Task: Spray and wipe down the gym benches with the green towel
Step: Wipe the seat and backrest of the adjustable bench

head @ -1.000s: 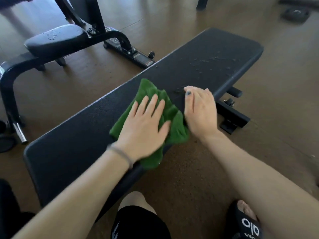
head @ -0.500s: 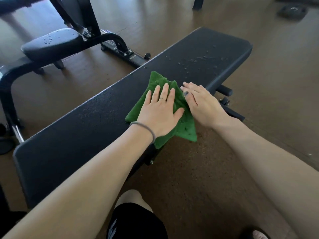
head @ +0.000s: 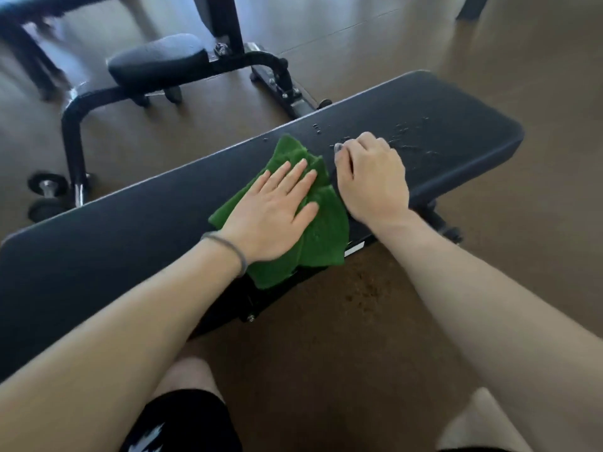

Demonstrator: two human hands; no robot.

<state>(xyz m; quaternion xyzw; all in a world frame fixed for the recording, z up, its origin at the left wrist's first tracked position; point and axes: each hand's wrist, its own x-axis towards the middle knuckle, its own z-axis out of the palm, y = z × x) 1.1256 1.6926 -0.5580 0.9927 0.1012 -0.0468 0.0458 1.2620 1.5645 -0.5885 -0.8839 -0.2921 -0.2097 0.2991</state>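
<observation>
A long black flat bench (head: 130, 236) runs from lower left to upper right. The crumpled green towel (head: 323, 230) lies on its near middle, part of it hanging over the near edge. My left hand (head: 274, 210) presses flat on the towel with straight fingers. My right hand (head: 372, 177) rests on the bench pad just right of the towel, fingers curled under and holding nothing. Spray droplets (head: 408, 138) glisten on the pad beyond my right hand.
A second black bench with a small padded seat (head: 156, 62) and a curved steel frame (head: 75, 125) stands behind on the brown floor. A small dumbbell (head: 45, 197) lies at the left by that frame. My knees show at the bottom.
My left hand has pushed the towel along the bench toward the wet far end. My right hand moved the same way and curled its fingers. The view shifted.
</observation>
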